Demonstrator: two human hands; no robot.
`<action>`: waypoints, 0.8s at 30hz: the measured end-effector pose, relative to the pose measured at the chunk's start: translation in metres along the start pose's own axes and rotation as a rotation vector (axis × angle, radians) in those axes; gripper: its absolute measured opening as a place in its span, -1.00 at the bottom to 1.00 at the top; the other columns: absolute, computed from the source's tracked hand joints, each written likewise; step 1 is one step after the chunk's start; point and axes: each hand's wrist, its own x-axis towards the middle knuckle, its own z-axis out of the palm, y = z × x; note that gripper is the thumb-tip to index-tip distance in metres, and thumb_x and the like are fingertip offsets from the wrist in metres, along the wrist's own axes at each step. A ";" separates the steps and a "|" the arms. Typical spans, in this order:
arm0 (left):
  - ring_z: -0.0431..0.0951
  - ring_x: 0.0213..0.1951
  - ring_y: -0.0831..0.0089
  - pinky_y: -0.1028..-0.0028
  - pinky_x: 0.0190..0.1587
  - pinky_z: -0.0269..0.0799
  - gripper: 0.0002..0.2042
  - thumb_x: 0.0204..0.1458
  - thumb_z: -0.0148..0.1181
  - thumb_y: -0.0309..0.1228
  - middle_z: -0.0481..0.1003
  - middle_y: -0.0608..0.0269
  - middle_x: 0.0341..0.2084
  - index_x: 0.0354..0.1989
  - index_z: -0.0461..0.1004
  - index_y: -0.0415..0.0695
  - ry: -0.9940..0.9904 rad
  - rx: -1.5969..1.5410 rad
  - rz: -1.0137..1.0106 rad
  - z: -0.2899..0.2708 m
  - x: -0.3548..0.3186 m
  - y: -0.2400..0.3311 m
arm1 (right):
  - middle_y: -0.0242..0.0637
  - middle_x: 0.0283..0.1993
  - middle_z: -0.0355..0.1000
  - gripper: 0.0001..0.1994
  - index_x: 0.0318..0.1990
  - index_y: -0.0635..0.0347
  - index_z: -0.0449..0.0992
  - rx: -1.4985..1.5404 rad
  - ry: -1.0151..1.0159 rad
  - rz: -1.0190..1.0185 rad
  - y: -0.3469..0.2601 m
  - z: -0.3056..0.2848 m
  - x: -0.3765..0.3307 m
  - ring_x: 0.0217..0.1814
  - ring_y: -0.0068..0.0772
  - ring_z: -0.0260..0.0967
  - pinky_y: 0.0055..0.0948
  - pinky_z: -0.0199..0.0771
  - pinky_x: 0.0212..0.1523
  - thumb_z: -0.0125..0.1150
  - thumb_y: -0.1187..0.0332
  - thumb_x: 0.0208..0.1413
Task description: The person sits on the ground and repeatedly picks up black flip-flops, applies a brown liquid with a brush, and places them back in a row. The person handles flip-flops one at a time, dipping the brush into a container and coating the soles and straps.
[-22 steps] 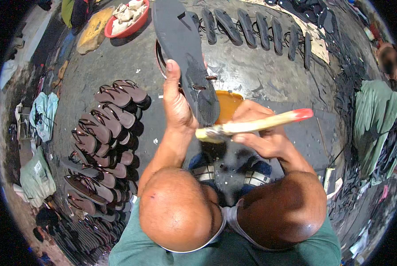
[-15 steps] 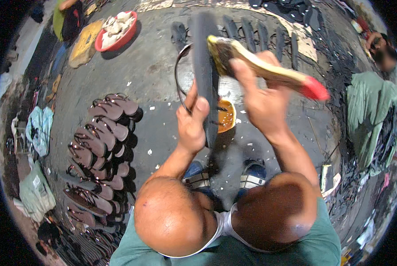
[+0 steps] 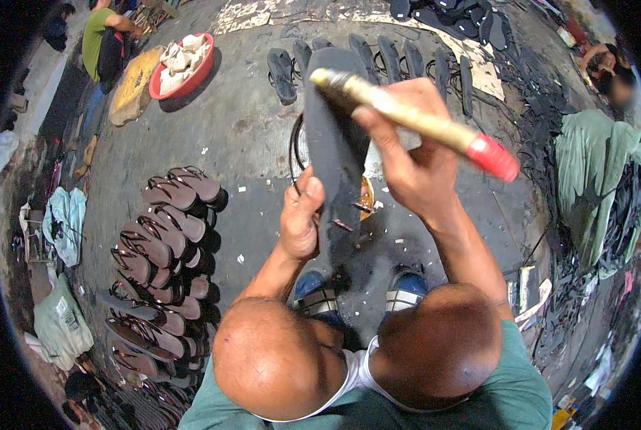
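Note:
My left hand (image 3: 301, 221) grips the edge of a dark sandal sole (image 3: 335, 154), holding it upright in front of my knees. Thin dark straps (image 3: 296, 147) loop out from its left side. In my right hand (image 3: 422, 161), closed round the handle, is a brush (image 3: 424, 120) with a pale handle and a red end. Its bristle end lies across the upper part of the sole, blurred by motion. Partly hidden behind the sole stands a bowl (image 3: 367, 195) of amber-brown liquid on the floor.
Stacked brown-topped sandals (image 3: 166, 251) fill the left floor. Dark sandals (image 3: 388, 57) lie in a row ahead. A red basin (image 3: 204, 70) holds pale scraps. Green cloth (image 3: 593, 172) is heaped right. One person (image 3: 105, 39) sits far left, another (image 3: 610, 68) far right.
The sole has turned from nearly edge-on to show its broad dark face. My right hand and the brush have shifted slightly left, bringing the bristle end over that face.

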 end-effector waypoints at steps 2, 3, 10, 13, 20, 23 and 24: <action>0.60 -0.10 0.37 0.36 0.00 0.53 -0.48 0.31 -0.06 -0.06 0.55 0.09 -0.07 0.21 0.31 -0.27 0.049 -0.175 -0.005 -0.006 -0.002 0.004 | -0.21 -0.26 0.49 -0.83 -0.18 0.28 0.58 0.007 -0.339 0.026 -0.008 -0.013 0.001 -0.20 -0.29 0.43 -0.38 0.44 -0.20 0.37 0.56 0.04; 0.59 -0.05 0.35 0.33 0.05 0.51 -0.44 0.30 -0.10 0.01 0.52 0.07 -0.03 0.22 0.30 -0.25 0.078 -0.198 -0.048 -0.012 -0.004 0.006 | -0.22 -0.26 0.49 -0.83 -0.18 0.27 0.59 0.029 -0.421 0.052 -0.011 -0.018 0.000 -0.20 -0.30 0.42 -0.38 0.44 -0.20 0.36 0.56 0.04; 0.64 -0.14 0.18 0.25 -0.12 0.65 -0.31 0.25 -0.21 0.21 0.55 -0.02 -0.12 0.16 0.34 -0.25 0.125 -0.235 -0.068 0.011 -0.006 0.016 | -0.25 -0.31 0.47 -0.84 -0.17 0.26 0.60 -0.092 -0.032 0.149 0.019 -0.031 0.013 -0.31 -0.35 0.43 -0.34 0.42 -0.33 0.37 0.48 0.08; 0.66 -0.18 0.16 0.24 -0.16 0.67 -0.30 0.24 -0.19 0.22 0.54 -0.04 -0.08 0.18 0.32 -0.24 0.174 -0.223 -0.073 -0.008 -0.008 0.018 | -0.20 -0.37 0.42 -0.81 -0.19 0.24 0.60 -0.121 -0.342 0.030 0.004 -0.024 0.004 -0.35 -0.22 0.41 -0.27 0.41 -0.35 0.40 0.41 0.04; 0.66 -0.19 0.17 0.28 -0.23 0.70 -0.31 0.25 -0.19 0.20 0.56 -0.03 -0.12 0.18 0.33 -0.24 0.149 -0.273 -0.115 -0.001 -0.003 0.019 | -0.18 -0.30 0.47 -0.85 -0.23 0.22 0.61 -0.092 -0.254 0.076 0.006 -0.022 -0.001 -0.28 -0.17 0.43 -0.30 0.43 -0.30 0.38 0.45 0.02; 0.66 -0.25 0.19 0.32 -0.25 0.67 -0.31 0.25 -0.16 0.20 0.57 -0.04 -0.13 0.15 0.37 -0.26 0.203 -0.455 -0.140 -0.004 0.006 0.025 | -0.18 -0.30 0.44 -0.77 -0.20 0.19 0.58 -0.034 -0.461 -0.006 -0.003 -0.010 -0.022 -0.28 -0.13 0.43 -0.27 0.44 -0.31 0.42 0.38 -0.03; 0.66 -0.27 0.20 0.33 -0.26 0.66 -0.32 0.25 -0.15 0.20 0.57 -0.04 -0.13 0.14 0.38 -0.26 0.228 -0.556 -0.149 -0.006 0.006 0.026 | -0.21 -0.29 0.44 -0.74 -0.19 0.16 0.58 -0.047 -0.561 0.031 -0.014 -0.007 -0.029 -0.28 -0.13 0.44 -0.25 0.45 -0.29 0.44 0.35 -0.06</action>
